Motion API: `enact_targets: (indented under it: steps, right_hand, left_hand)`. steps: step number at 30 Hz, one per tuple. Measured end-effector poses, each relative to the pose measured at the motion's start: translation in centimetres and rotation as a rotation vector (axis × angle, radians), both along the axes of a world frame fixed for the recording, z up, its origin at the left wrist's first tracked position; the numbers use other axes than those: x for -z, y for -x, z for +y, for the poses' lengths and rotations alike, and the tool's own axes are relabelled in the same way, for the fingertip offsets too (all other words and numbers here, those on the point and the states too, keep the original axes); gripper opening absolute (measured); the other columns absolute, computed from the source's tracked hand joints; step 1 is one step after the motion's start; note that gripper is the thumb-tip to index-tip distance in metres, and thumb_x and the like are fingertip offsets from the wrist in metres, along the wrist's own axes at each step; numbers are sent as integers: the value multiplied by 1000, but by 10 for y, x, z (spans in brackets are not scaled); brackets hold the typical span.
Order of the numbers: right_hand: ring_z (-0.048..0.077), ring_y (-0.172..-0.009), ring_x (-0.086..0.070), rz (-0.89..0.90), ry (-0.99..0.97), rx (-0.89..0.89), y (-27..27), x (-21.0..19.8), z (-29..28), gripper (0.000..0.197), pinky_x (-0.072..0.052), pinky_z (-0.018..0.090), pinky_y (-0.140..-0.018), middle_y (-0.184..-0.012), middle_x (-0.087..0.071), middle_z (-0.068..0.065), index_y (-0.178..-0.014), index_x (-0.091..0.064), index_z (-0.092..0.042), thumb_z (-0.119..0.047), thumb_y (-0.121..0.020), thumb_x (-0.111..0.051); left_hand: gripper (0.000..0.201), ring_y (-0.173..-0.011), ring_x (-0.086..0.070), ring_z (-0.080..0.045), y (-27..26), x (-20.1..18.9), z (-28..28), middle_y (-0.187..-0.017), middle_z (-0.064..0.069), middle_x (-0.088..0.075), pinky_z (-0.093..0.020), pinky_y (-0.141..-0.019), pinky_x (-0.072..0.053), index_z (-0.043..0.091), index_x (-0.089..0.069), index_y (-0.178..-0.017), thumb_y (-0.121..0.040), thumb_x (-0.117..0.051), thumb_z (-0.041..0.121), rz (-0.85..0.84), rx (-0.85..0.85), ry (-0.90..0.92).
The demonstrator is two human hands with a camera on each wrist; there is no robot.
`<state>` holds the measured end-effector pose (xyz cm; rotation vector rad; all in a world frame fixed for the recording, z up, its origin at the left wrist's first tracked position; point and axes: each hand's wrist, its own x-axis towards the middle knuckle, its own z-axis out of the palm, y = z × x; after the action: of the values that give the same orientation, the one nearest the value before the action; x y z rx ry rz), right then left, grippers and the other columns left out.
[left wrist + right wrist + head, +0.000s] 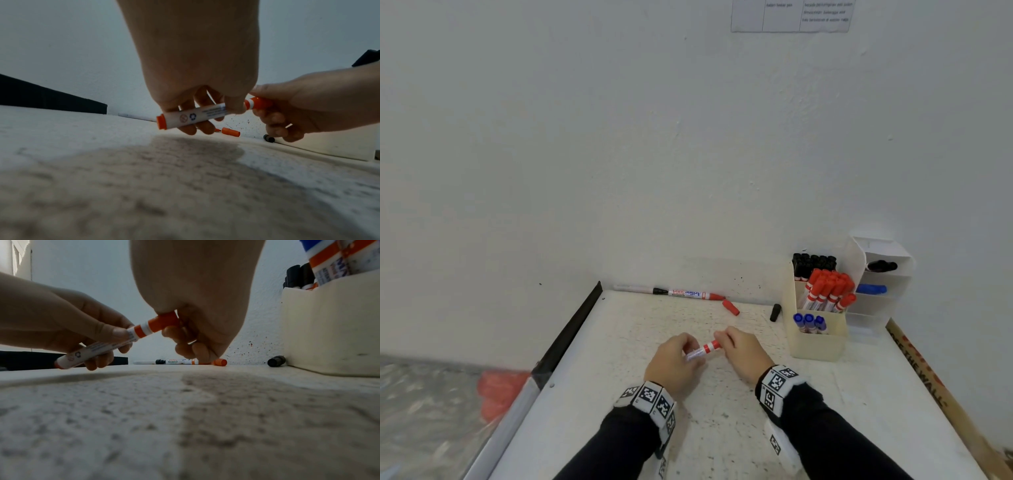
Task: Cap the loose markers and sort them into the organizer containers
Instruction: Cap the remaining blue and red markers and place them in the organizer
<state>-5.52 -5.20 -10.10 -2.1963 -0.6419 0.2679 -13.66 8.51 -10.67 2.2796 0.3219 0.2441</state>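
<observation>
A red marker (703, 350) with a white barrel (193, 117) hangs just above the table's middle. My left hand (675, 359) grips the barrel (96, 349). My right hand (743, 349) grips the red cap (162, 322) seated on the marker's right end (258, 104). A thin uncapped red marker (690, 294) lies by the back wall, with a loose red cap (731, 307) beside its tip. A loose black cap (775, 312) lies left of the cream organizer (818, 346), which holds black, red and blue markers in separate compartments.
A white tiered holder (883, 274) with a black and a blue marker stands behind the organizer at the back right. A black strip (571, 335) borders the table's left edge. A brown printed board (928, 377) runs along the right edge. A red object (498, 394) lies on the floor to the left.
</observation>
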Motion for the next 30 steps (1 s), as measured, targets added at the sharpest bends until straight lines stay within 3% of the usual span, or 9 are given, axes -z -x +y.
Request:
enact_targets:
  steps: [2,5,10,14,18,22,27,30]
  right_hand:
    - [10,-61,-43,-1,0,35,0,-1,-1,36,-33,21,-57,-65,-47,-3,-72,-50,-15,-38,-96,-40]
    - [10,-56,-40,28,-15,92,3,-6,-3,45,-31,24,-54,-59,-43,-3,-59,-45,-19,-41,-97,-37]
    - [12,-51,-34,69,-53,197,0,-7,-3,50,-28,29,-53,-54,-36,-2,-53,-40,-17,-40,-97,-37]
    - [12,-50,-31,92,-79,194,3,-7,-1,50,-26,28,-52,-53,-33,-2,-53,-37,-17,-39,-97,-36]
    - [13,-51,-30,117,-79,186,5,-8,1,50,-25,29,-52,-53,-32,-2,-53,-34,-17,-40,-97,-35]
    - [13,-53,-30,124,-56,145,6,-10,1,48,-25,29,-53,-55,-31,-2,-55,-33,-17,-38,-99,-32]
    - [12,-52,-29,157,-68,66,7,-7,1,44,-25,29,-54,-55,-30,-2,-59,-32,-18,-36,-99,-30]
    - [11,-53,-30,154,-108,22,8,-6,2,42,-27,26,-55,-56,-32,-3,-61,-33,-18,-35,-99,-31]
  left_hand:
    - [4,-81,-56,-14,0,0,-1,-85,6,-59,-25,-75,-44,22,-57,-87,-86,-60,21,-20,29,-38]
    - [16,-79,-56,-13,-1,-1,-8,-84,7,-59,-25,-73,-44,20,-61,-101,-93,-50,28,-12,65,-93]
    - [23,-68,-49,-13,-3,0,-17,-76,5,-55,-28,-65,-40,16,-62,-104,-95,-45,28,-24,107,-101]
    - [21,-67,-52,-13,-2,0,-13,-77,-1,-61,-30,-66,-45,14,-63,-98,-88,-58,32,-44,132,-39]
    - [18,-59,-44,-9,-4,2,-14,-66,6,-50,-23,-59,-36,13,-62,-92,-90,-57,30,-5,137,-20]
    - [30,-52,-35,-10,-5,3,-15,-58,4,-40,-24,-55,-30,19,-50,-66,-94,-50,29,66,182,64]
    - [33,-48,-38,-6,-2,-1,-13,-61,5,-46,-19,-50,-31,24,-54,-70,-98,-40,33,141,208,174]
    - [37,-35,-32,-2,-1,-5,-13,-56,5,-41,-18,-39,-26,19,-50,-68,-99,-37,35,195,205,365]
